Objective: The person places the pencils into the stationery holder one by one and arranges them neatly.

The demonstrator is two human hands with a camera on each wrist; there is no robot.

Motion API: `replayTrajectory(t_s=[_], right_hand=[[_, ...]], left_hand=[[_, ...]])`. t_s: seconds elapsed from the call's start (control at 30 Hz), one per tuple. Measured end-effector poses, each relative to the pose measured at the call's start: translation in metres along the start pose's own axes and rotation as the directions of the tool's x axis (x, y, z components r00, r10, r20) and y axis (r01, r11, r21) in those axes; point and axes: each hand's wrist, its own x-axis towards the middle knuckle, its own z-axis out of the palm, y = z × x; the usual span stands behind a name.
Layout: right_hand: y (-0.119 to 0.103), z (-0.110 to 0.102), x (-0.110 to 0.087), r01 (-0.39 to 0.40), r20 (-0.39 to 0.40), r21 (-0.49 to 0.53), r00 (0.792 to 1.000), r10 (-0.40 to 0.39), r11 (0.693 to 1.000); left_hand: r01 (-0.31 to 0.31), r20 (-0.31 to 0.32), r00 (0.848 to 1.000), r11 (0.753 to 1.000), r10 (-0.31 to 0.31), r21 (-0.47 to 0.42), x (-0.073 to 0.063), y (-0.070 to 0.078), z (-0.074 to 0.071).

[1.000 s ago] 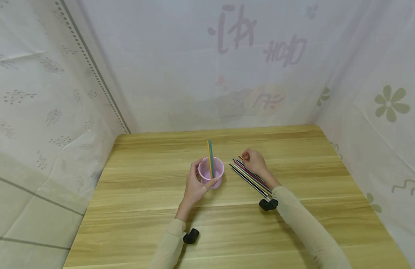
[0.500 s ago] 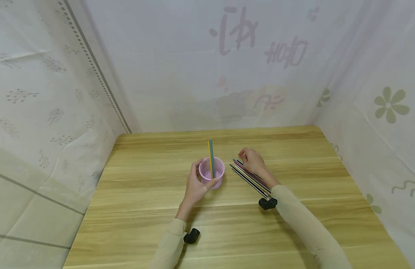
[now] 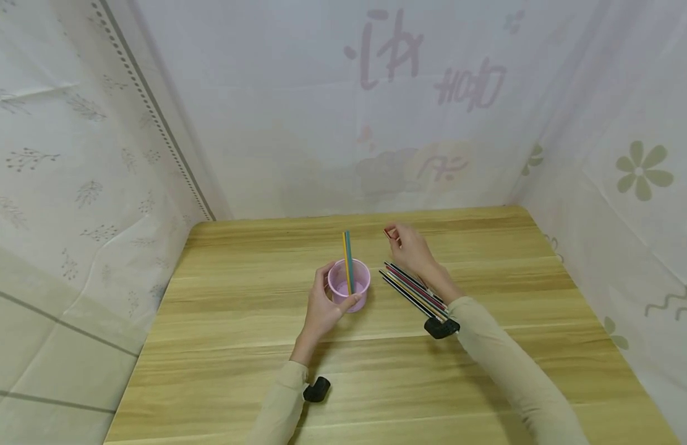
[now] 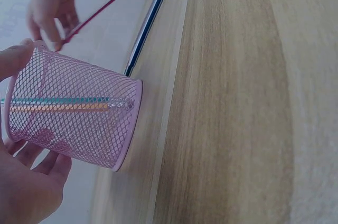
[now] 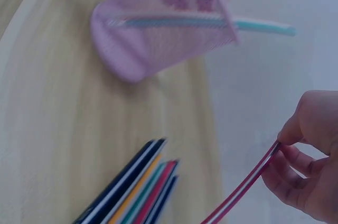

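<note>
One mesh cup (image 4: 84, 129), one table (image 3: 232, 346), two wrist devices (image 3: 317, 390) — and at least nine pencils (image 5: 140, 182).

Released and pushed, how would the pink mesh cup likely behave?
The pink mesh cup looks light, being open mesh. It might tip if nudged high, since two pencils rise above it. On its side it could roll, being round.

From the right hand (image 3: 413, 249), there was room toward 3 o'clock; pencils (image 3: 413, 291) obstructed 6 o'clock, the cup (image 3: 362, 275) 8 o'clock.
</note>
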Motion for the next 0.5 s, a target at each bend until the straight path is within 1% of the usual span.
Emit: replayTrajectory(t_s=[0.17,0.33,0.5], right_hand=[[-0.022,-0.013,0.006,0.025,-0.032,0.081,0.999,-0.023,0.996],[-0.044,-0.029,0.011,0.023,-0.066,0.163,0.998,-0.012,0.986],[-0.065,-0.042,0.017,0.052,-0.127,0.230,0.992,-0.023,0.972]], left_hand=[[-0.005,-0.002,1.000,1.000,0.005,0.012,0.000,0.001,0.000],[-0.008,0.004,1.000,1.000,0.008,0.022,0.000,0.001,0.000],[-0.012,0.014,1.000,1.000,0.012,0.021,0.000,0.001,0.000]])
